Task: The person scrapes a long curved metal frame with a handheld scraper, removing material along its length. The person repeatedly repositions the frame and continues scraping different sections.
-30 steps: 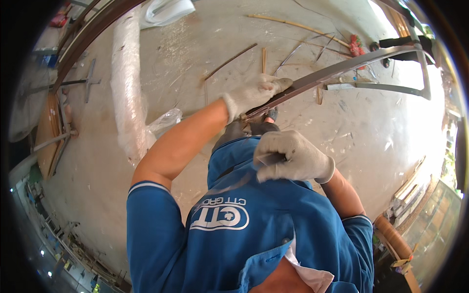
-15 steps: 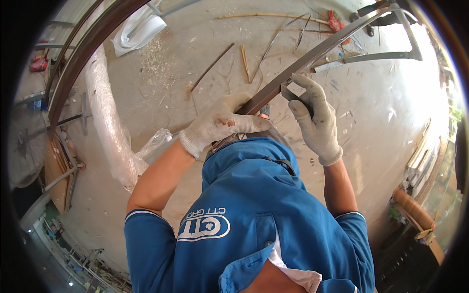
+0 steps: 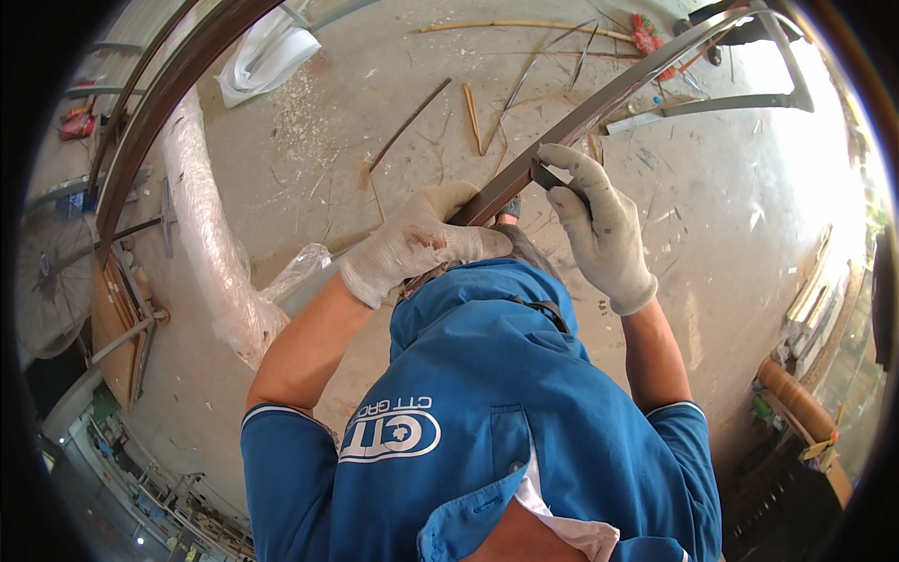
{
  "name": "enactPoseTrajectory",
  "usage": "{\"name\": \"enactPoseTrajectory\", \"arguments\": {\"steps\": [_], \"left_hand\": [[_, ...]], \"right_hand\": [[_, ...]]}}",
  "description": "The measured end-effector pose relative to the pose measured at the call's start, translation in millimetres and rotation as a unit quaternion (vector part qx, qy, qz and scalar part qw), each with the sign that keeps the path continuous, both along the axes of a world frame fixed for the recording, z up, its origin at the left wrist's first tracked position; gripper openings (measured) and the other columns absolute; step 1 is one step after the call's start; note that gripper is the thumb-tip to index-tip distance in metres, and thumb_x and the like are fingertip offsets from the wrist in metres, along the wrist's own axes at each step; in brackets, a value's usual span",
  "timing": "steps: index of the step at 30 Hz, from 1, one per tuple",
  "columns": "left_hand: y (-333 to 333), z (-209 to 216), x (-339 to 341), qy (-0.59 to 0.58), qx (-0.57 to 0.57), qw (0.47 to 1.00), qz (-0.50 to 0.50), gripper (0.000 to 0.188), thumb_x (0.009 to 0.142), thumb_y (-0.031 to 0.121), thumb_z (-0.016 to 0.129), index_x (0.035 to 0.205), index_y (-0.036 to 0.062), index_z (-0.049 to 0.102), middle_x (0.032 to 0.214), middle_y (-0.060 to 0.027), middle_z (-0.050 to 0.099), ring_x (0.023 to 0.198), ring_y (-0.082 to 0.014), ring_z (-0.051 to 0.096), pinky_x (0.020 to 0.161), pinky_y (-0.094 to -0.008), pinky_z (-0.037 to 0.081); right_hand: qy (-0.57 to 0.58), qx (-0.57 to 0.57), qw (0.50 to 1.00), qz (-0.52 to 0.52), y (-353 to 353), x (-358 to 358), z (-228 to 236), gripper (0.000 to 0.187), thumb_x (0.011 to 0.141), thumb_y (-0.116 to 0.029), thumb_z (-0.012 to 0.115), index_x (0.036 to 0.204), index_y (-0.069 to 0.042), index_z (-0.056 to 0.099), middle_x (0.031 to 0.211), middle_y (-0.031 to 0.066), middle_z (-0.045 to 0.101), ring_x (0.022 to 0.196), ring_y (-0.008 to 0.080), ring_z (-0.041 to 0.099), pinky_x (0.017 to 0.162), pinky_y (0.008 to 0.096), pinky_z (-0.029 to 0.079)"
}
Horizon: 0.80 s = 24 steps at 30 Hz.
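A long brown metal bar runs up from my waist toward the far right, where it joins a bent frame. My left hand, in a whitish work glove with a reddish-brown stain, is closed around the bar's near end. In my right hand, also gloved, a dark flat blade-like piece is pinched between thumb and fingers. Its tip is at the bar's right edge; whether it touches I cannot tell. The palm hides the rest of that piece, so its exact kind does not show.
Plastic-wrapped long bundle lies at left, beside a curved brown frame. Thin strips and a bamboo pole are scattered on the floor. White sheeting lies at the back; a brown roll is at right.
My right hand has shifted slightly down and left, and the dark piece has turned closer along the bar. My left hand keeps its hold, with the bar slightly shifted.
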<state>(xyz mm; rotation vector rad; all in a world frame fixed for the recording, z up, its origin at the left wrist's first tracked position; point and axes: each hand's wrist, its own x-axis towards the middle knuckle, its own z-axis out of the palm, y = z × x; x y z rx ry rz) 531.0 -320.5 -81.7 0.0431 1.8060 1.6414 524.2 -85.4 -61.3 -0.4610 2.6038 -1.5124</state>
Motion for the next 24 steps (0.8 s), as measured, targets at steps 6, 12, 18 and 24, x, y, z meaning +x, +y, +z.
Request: {"name": "enactPoseTrajectory", "arguments": {"steps": [6, 12, 18, 24], "left_hand": [[3, 0, 2, -0.040, 0.022, 0.999, -0.002, 0.052, 0.079, 0.038, 0.086, 0.113, 0.0024, 0.069, 0.093, -0.0038, 0.067, 0.083, -0.0118, 0.060, 0.074, -0.0279, 0.050], [3, 6, 3, -0.027, -0.007, 1.000, -0.014, 0.049, 0.080, 0.032, 0.086, 0.113, 0.0009, 0.068, 0.094, -0.0025, 0.065, 0.086, -0.0106, 0.058, 0.077, -0.0264, 0.047], [4, -8, 6, 0.039, 0.066, 0.997, 0.005, 0.055, 0.078, 0.038, 0.087, 0.111, -0.0012, 0.066, 0.093, -0.0035, 0.062, 0.086, -0.0113, 0.055, 0.077, -0.0265, 0.045], [5, -10, 11, -0.014, 0.072, 0.997, 0.018, 0.050, 0.078, 0.033, 0.087, 0.109, 0.0002, 0.065, 0.088, -0.0018, 0.061, 0.080, -0.0088, 0.054, 0.072, -0.0244, 0.044]], "right_hand": [[0.108, 0.069, 0.992, -0.001, 4, -3, -9, 0.029, 0.094, 0.003, 0.063, 0.122, -0.003, 0.069, 0.103, 0.0118, 0.075, 0.083, 0.0180, 0.071, 0.078, 0.0314, 0.056], [0.227, 0.085, 0.968, -0.070, 24, -20, -5, 0.029, 0.090, -0.004, 0.071, 0.118, -0.010, 0.072, 0.090, 0.0086, 0.071, 0.072, 0.0201, 0.069, 0.064, 0.0314, 0.055], [0.315, 0.105, 0.938, -0.096, 48, -54, 11, 0.026, 0.095, 0.001, 0.064, 0.120, -0.003, 0.071, 0.107, 0.0102, 0.075, 0.093, 0.0151, 0.072, 0.080, 0.0273, 0.056], [0.436, 0.123, 0.876, -0.167, 104, -110, 35, 0.025, 0.101, -0.003, 0.059, 0.123, -0.002, 0.071, 0.112, 0.0051, 0.076, 0.097, 0.0073, 0.069, 0.081, 0.0227, 0.055]]}}
